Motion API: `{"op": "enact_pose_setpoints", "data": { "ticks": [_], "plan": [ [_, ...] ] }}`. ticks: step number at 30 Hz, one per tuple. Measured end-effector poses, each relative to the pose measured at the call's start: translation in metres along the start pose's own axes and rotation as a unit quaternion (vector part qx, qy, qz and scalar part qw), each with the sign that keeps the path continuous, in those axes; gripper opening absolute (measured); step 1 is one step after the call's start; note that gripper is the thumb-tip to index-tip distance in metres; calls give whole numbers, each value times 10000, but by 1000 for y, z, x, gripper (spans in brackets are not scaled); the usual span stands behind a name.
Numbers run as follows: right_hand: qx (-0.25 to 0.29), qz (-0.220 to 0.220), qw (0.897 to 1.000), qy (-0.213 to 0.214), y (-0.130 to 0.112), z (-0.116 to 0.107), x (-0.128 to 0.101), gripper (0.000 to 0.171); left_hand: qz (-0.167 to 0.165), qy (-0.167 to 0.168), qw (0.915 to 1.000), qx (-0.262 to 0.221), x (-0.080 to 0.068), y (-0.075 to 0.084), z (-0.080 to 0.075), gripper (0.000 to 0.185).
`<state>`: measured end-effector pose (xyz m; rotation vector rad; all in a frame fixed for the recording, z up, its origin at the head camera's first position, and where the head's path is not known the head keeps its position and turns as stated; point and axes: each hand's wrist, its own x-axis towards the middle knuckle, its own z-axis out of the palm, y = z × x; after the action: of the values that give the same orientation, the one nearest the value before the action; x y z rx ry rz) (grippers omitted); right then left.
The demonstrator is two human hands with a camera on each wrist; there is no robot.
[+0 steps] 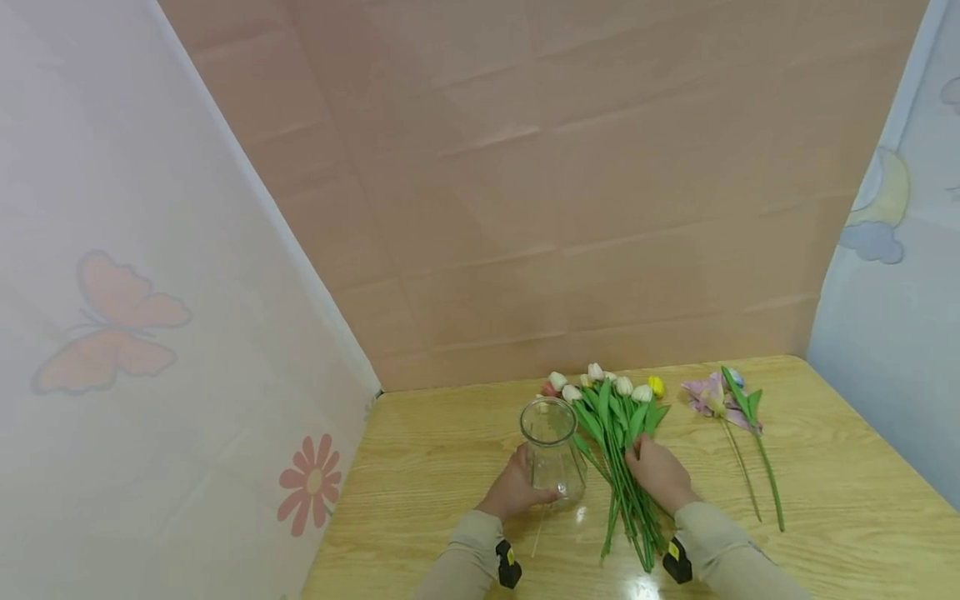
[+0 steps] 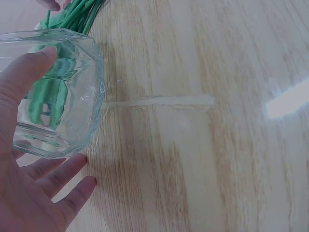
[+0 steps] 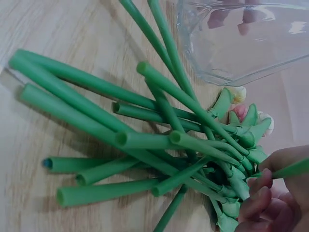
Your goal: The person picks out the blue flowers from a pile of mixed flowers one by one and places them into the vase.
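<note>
A clear glass vase (image 1: 558, 467) stands tilted slightly in my left hand (image 1: 516, 487), whose thumb and fingers lie on opposite sides of it near the base. In the left wrist view the thumb (image 2: 34, 65) presses along the glass vase (image 2: 91, 96). Right beside the vase, a bunch of artificial tulips (image 1: 618, 425) with white, yellow and red heads lies on the table, stems toward me. My right hand (image 1: 662, 472) is at the bunch's right edge. The right wrist view shows its thumb and fingers pinching a green leaf (image 3: 292, 169) above the crossing stems (image 3: 145, 150).
To the right, a pink lily-like flower (image 1: 708, 396) and a single tulip stem (image 1: 768, 475) with leaves lie apart from the bunch. The wooden table (image 1: 427, 467) meets a brown backdrop (image 1: 600, 250). A transparent strip (image 2: 159, 100) lies on the wood near the vase.
</note>
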<state>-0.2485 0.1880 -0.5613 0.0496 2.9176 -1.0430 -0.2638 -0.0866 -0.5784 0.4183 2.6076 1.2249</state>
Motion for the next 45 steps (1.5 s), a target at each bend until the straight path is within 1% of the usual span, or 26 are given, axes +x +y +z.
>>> {"op": "enact_pose_setpoints", "data": {
  "ticks": [5,9,12,17,21,25,28,30,31,33,37,40,45],
  "plan": [
    [-27,-59,9997,234,-4,-4,-1,32,-46,-23,10000,-33,-1,1,0,102],
    [-200,-164,9985,488,-8,-10,-2,32,-59,-42,10000,-24,-1,1,0,102],
    [-294,-400,9954,823,-8,-16,-4,30,-1,-40,10000,-18,-3,4,-1,102],
    [-370,-798,9867,1369,-4,-29,-8,32,26,-60,10000,-54,-4,6,-3,102],
    [-526,-1126,9745,1866,6,-39,-10,35,17,-48,10000,-29,-3,4,-1,102],
    [-691,-1432,9567,2437,15,-52,-15,37,12,-57,9999,-87,-3,3,-1,103],
    [-840,-1561,9444,2767,21,-63,-19,40,6,-58,9999,-98,-2,2,-1,104],
    [-922,-1544,9399,2903,27,-71,-22,40,19,-56,9999,-91,-2,2,-1,104],
    [-925,-1517,9394,2932,31,-74,-23,41,29,-51,10000,-73,-2,2,-1,105],
    [-918,-1388,9422,2908,39,-80,-25,39,45,-49,10000,-68,-3,2,-2,104],
    [-879,-922,9543,2704,59,-91,-30,38,62,-71,9999,-112,-2,1,-2,104],
    [-884,-603,9627,2486,74,-97,-34,40,49,-67,9999,-151,-1,-1,0,106],
    [-925,-244,9746,2023,97,-98,-39,43,26,-14,9999,-125,4,-9,4,109]
  ]
}}
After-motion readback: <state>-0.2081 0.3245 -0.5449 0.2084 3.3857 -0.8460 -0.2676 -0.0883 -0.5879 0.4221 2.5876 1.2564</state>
